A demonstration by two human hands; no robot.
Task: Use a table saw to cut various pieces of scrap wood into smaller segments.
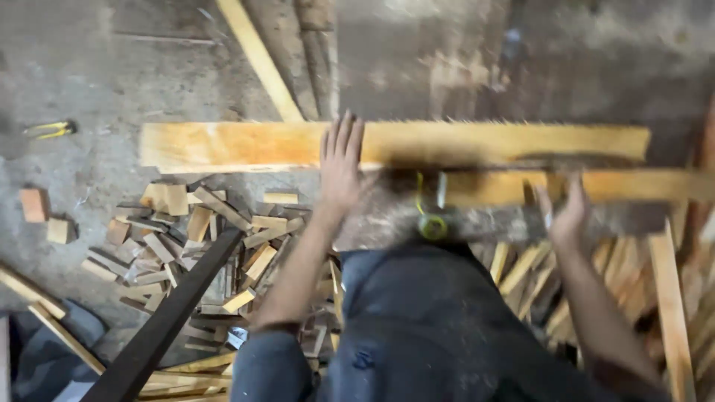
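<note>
Long pale plank [395,144] lying crosswise on a rough grey bench [521,74], reaching from about 9 o'clock to 3 o'clock across the middle of the view. Fresh-sawn yellow-orange face, warmer orange streaks toward the left end, square-cut ends, near edge in shadow right of centre. Motion blur over most of its length.

Left hand [340,160] flat on the plank near its middle, fingers open and stretched toward 12 o'clock, palm pressing the near edge. Right hand [564,208] at roughly 4 o'clock from the left, below a second, narrower board [640,186] lying just beside the plank's near edge; fingers spread and blurred, touching or merely close to that board: cannot tell.

Small yellow-green ring-shaped object [433,225] between the two hands, at the bench edge. Heap of short offcuts [201,231] on the floor toward 8 o'clock, a dark beam [171,313] slanting across it. Thin pale strip [257,56] slanting up toward 11 o'clock. More pale slats [670,298] stacked at 4 o'clock. Yellow-handled tool [48,129] far off at 9 o'clock.
</note>
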